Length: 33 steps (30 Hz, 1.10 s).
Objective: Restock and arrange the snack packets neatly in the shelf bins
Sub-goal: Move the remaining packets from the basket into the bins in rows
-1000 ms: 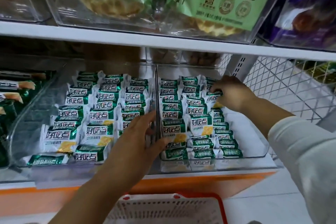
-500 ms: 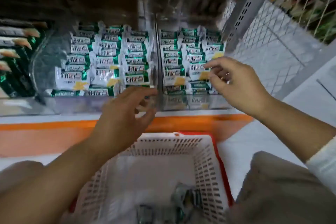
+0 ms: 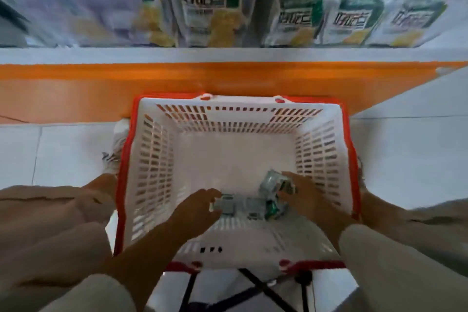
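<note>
While the person crouches over a white, red-rimmed basket on the tiled floor, both hands are down inside it. A few small green and silver snack packets lie in a loose cluster on the basket floor, toward its near right side.

The left hand has curled fingers at the edge of a flat packet. Blur hides which way its long axis runs and whether it is pinched.

The right hand lies over the cluster beside a tilted packet, whose long axis slants up and away. Its fingers cover the packets, so I cannot tell if it grips.

Above an orange band, clear shelf bins hold shelved packets, smeared and cut off at the top.
</note>
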Tool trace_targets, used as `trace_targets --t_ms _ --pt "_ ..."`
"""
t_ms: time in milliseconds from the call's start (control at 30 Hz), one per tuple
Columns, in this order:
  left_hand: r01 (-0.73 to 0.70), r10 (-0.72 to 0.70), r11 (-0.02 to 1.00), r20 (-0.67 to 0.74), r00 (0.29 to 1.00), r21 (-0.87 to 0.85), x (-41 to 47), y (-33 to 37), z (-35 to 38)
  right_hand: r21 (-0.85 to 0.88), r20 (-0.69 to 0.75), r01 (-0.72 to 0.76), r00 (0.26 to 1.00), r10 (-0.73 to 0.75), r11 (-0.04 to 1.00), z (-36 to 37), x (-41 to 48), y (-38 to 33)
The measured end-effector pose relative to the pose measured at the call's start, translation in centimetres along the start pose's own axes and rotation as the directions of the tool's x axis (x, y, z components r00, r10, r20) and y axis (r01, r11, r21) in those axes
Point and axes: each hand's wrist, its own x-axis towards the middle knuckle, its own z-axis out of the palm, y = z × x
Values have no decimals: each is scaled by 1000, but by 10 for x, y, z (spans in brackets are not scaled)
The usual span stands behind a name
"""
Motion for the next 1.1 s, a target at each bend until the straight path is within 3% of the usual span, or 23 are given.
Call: trace_targets --t_ms 100,200,400,667,967,1100 --pt "119 -119 990 11 993 -78 17 -8 17 -53 -56 -64 997 61 997 19 20 10" --pt "157 -154 981 36 987 -111 35 -14 32 1 4 -58 998 58 998 35 37 14" --pt "293 -292 955 40 956 -34 64 -25 49 -52 46 -31 998 34 998 52 54 15" --pt "289 -289 957 75 954 19 82 -24 53 -110 103 37 994 -25 993 69 47 11" --pt "378 -377 899 46 925 -223 72 -28 56 -68 9 -30 1000 30 997 92 52 21" --pt "415 -445 775 54 894 -477 70 -40 43 -87 -33 -13 999 10 996 96 62 18"
